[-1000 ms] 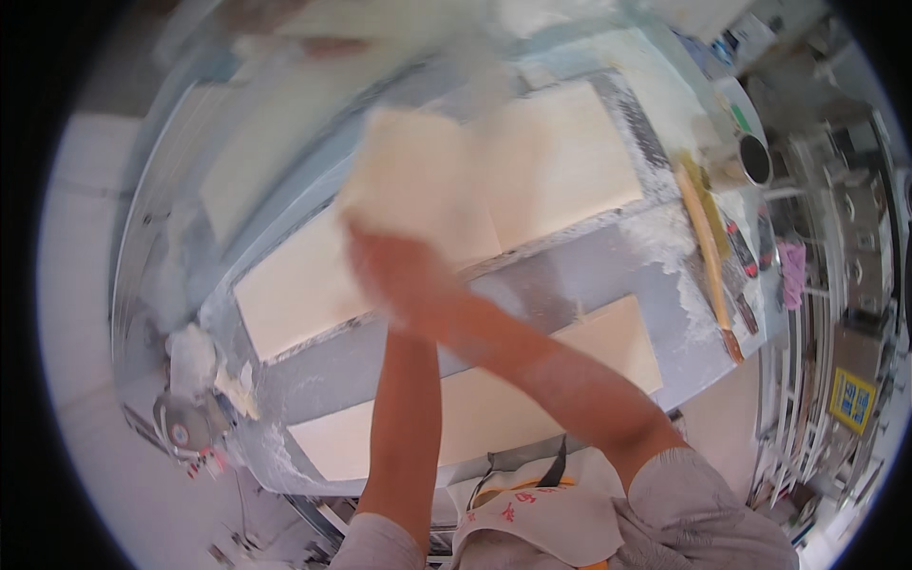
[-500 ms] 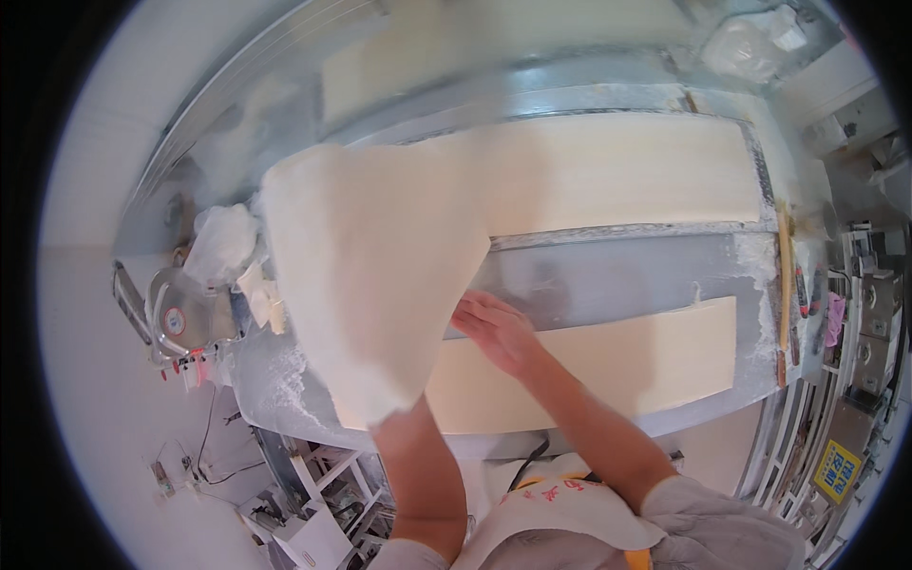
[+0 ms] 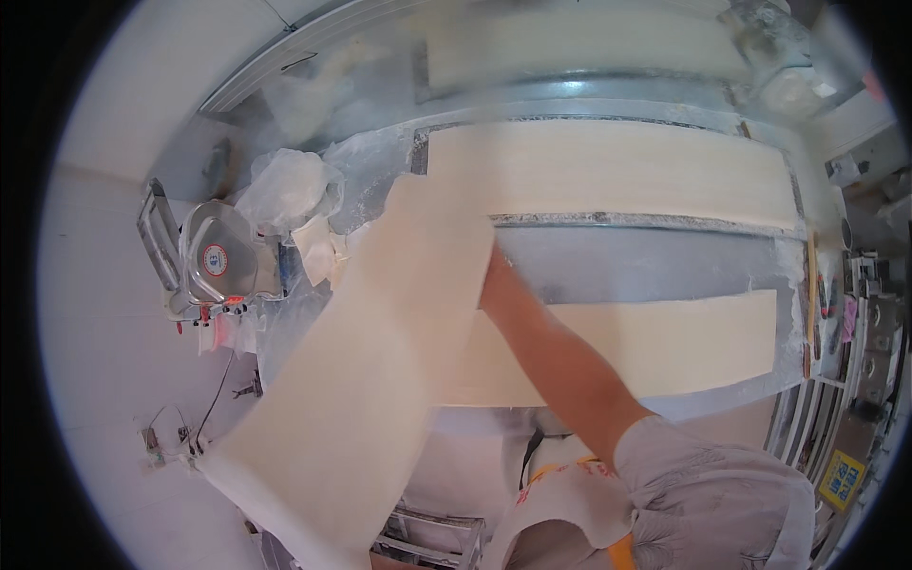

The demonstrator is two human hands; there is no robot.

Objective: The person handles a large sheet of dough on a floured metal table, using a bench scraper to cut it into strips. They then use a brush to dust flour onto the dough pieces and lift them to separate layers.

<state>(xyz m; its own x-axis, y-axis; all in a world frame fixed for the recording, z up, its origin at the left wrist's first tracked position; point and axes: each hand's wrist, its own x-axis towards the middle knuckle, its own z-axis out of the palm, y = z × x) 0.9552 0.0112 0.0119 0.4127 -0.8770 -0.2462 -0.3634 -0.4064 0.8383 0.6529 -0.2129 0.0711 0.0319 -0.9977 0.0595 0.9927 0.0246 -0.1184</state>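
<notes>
A wide, pale, dough-like sheet (image 3: pixel 351 380) is lifted off the table and hangs at the left, its lower end past the table's front edge. My right forearm (image 3: pixel 565 356) reaches up to the sheet's right edge, and the hand is hidden behind it. My left hand is also out of sight under the sheet; only a sliver of arm (image 3: pixel 385 562) shows at the bottom. A second flat sheet (image 3: pixel 665 347) lies along the near side of the table (image 3: pixel 655 266), partly covered. Another long sheet (image 3: pixel 627 171) lies farther back in a dark, floury border.
Clear plastic bags (image 3: pixel 290 185) and cream scraps (image 3: pixel 318 249) are at the left, beside a rounded metal appliance (image 3: pixel 217 252). A wooden rod (image 3: pixel 812 294) lies along the right edge. Metal shelving (image 3: pixel 874 332) stands beyond. A slatted metal rack (image 3: pixel 432 537) is below the front edge.
The lifted sheet has swung down and toward me, stretching past the table's front edge. My left forearm has dropped nearly out of view. My right hand has gone behind the sheet.
</notes>
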